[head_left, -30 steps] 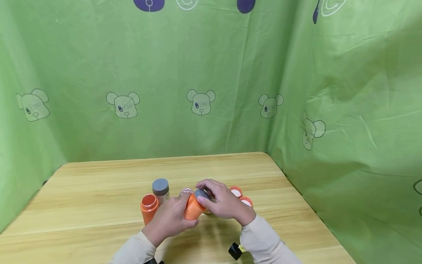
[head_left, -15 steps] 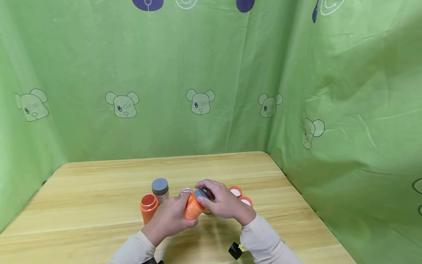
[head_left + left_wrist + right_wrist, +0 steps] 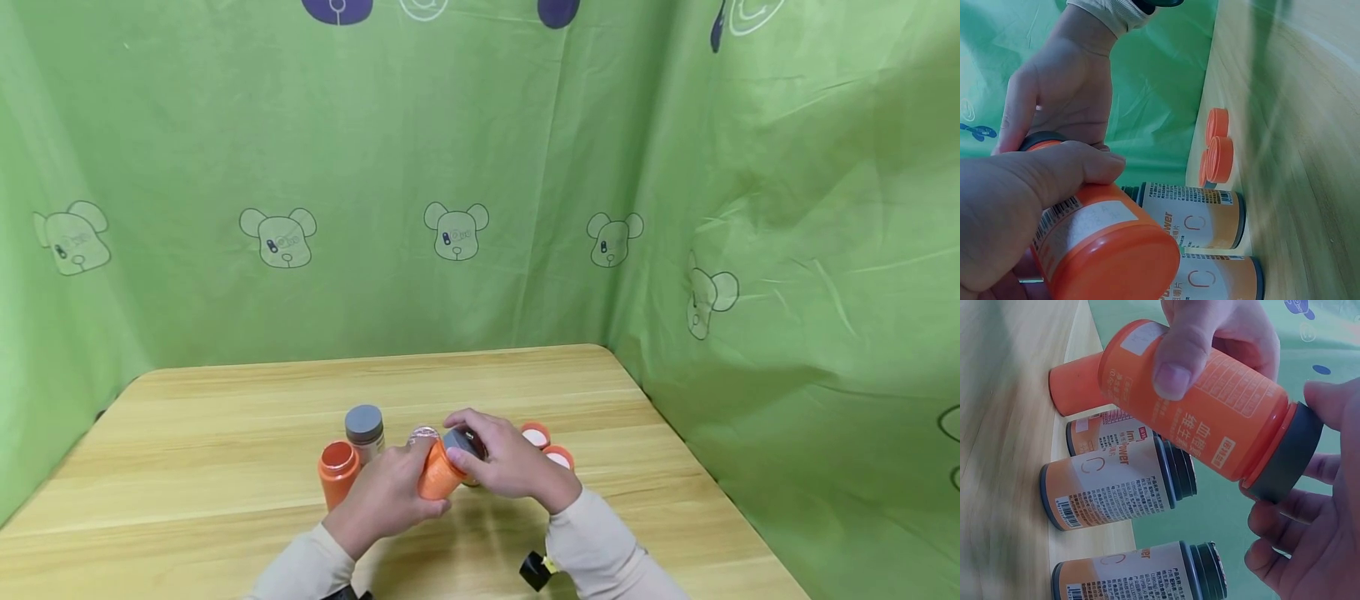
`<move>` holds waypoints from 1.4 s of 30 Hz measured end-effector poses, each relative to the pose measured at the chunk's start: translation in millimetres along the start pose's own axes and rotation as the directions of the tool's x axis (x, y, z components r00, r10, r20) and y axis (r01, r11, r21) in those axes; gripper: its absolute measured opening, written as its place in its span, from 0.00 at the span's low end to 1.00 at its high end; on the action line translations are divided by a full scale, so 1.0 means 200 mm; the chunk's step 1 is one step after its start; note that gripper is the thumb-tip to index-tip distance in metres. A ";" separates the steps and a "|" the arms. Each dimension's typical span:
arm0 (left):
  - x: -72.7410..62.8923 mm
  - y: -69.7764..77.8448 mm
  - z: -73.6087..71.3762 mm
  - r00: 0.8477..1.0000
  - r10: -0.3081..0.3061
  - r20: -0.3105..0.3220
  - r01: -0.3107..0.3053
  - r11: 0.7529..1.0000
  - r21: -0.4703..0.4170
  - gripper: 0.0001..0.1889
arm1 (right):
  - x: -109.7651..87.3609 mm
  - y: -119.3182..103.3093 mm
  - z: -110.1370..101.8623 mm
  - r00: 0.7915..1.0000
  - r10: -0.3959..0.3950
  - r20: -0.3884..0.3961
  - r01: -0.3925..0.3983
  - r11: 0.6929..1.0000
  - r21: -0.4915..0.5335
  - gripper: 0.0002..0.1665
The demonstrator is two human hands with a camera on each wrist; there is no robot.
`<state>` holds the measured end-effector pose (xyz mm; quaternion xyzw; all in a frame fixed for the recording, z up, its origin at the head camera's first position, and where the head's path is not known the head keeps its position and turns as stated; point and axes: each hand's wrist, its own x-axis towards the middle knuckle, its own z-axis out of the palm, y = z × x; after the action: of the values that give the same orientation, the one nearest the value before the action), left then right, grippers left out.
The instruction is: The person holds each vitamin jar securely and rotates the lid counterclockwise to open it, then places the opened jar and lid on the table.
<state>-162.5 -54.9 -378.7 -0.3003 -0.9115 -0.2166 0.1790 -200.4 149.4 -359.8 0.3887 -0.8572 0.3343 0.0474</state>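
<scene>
One tilted orange bottle (image 3: 1207,415) held above a wooden table (image 3: 225,433), clasped around the body by the left hand (image 3: 387,492), pinched at its gray cap (image 3: 1286,453) by the right hand (image 3: 510,457), right of an open orange bottle (image 3: 340,471), near orange lids (image 3: 1220,159).

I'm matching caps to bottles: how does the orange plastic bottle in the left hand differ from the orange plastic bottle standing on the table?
The held orange plastic bottle has a round gray cap on its mouth; the standing orange plastic bottle is uncapped. The held bottle tilts in the left hand; the standing bottle is upright on the wood-grain table. Both are orange cylinders.
</scene>
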 end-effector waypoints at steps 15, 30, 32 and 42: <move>0.01 0.00 0.00 1.000 -0.005 0.009 0.005 1.000 -0.008 0.34 | -0.01 0.00 -0.02 0.998 0.003 0.060 -0.001 1.000 -0.025 0.25; 0.00 0.00 0.00 1.000 -0.016 0.023 0.016 1.000 -0.003 0.35 | -0.01 0.00 -0.01 0.998 -0.031 0.052 0.030 1.000 0.008 0.24; 0.00 0.00 0.00 1.000 -0.010 0.019 0.009 1.000 0.004 0.35 | -0.01 0.00 -0.01 0.999 -0.020 0.046 0.021 1.000 -0.011 0.24; -0.01 0.00 0.00 1.000 -0.003 0.007 0.003 1.000 0.013 0.35 | 0.00 -0.01 -0.01 0.999 0.012 0.047 -0.010 0.999 -0.036 0.22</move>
<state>-161.2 -54.3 -379.5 -0.2986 -0.9140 -0.2099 0.1772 -199.2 149.0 -357.8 0.3909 -0.8660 0.3102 0.0324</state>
